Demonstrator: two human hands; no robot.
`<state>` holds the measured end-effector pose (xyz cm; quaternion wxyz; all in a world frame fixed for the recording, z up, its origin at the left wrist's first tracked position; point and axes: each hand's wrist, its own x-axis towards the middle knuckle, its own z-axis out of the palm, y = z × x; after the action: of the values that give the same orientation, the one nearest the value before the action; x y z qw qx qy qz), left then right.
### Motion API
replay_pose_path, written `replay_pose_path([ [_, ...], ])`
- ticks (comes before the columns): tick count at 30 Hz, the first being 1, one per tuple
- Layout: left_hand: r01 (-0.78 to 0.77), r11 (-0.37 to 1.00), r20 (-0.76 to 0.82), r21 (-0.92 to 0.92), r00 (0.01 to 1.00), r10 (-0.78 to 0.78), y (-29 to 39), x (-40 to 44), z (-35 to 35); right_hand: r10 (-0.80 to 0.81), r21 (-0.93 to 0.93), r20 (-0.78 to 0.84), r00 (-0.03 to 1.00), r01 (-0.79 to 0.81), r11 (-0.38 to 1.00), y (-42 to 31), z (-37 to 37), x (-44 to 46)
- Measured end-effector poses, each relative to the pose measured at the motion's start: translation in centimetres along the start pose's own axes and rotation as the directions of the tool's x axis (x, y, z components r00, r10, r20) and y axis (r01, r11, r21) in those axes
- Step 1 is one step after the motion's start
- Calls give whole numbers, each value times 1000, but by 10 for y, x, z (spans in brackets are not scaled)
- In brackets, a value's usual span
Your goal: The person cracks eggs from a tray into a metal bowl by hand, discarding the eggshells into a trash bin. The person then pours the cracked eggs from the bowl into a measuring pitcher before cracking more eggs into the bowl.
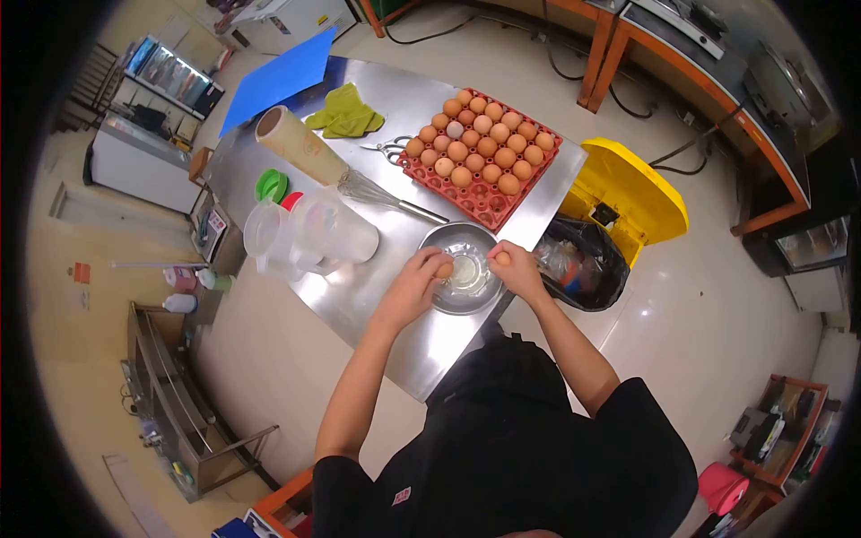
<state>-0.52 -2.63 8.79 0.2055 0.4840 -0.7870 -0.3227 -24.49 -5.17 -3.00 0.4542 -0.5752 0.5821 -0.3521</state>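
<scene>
A grey metal bowl (pixel 462 233) sits near the front edge of the steel table, with a little clear, shiny liquid in its bottom. Over its left rim, my left hand (pixel 414 285) is closed around a brown egg (pixel 444 269). My right hand (pixel 520 273) grips another brown egg (pixel 503 258) at the right rim. Whether these are whole eggs or emptied shells I cannot tell. Just behind the bowl, a red egg tray (pixel 489 204) bears many brown eggs, its front cells bare. A balloon whisk (pixel 381 193) lies left of the tray, its handle towards the bowl.
Clear plastic jugs (pixel 336 233), a green lid (pixel 272 186) and a cardboard-cored roll (pixel 300 148) stand on the left of the steel table (pixel 350 287). Scissors (pixel 390 148) and a green cloth (pixel 345 112) lie farther back. A yellow bin (pixel 637 188) with its lid up adjoins the right edge.
</scene>
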Motion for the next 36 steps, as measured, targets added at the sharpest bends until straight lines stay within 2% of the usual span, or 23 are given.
replay_pose_path([
  [4, -36, 996, 64, 76, 997, 31, -16, 2, 7, 47, -15, 17, 999, -47, 999, -3, 0, -1],
  [7, -31, 998, 48, 48, 998, 28, -19, 0, 12, 58, -5, 4, 998, -58, 998, -7, -1, -1],
  [10, -34, 998, 39, 52, 999, 32, -16, 1, 13, 5, 31, 0, 1000, -5, 1000, -3, -2, 0],
  [13, -41, 996, 41, 84, 998, 38, -18, 1, 12, 65, 33, 16, 998, -66, 997, -1, -1, 1],
  [16, -22, 997, 38, 74, 999, 19, -17, 2, 12, 6, 33, -4, 1000, -6, 999, 2, -1, 3],
  [22, 20, 1000, 28, 0, 999, -20, -18, 3, 14, 15, 14, -8, 1000, -14, 1000, 1, -2, 1],
  [25, 86, 996, 37, 4, 996, -86, -13, 5, 12, 20, 27, -9, 1000, -19, 999, 0, -2, 1],
  [28, 139, 989, 4, 52, 990, -139, -20, 7, 16, 17, 19, -1, 1000, -17, 1000, -2, -3, 0],
  [36, 158, 970, -72, 183, 986, -147, -24, 8, 27, 34, 34, 2, 999, -34, 999, -1, -2, 1],
])
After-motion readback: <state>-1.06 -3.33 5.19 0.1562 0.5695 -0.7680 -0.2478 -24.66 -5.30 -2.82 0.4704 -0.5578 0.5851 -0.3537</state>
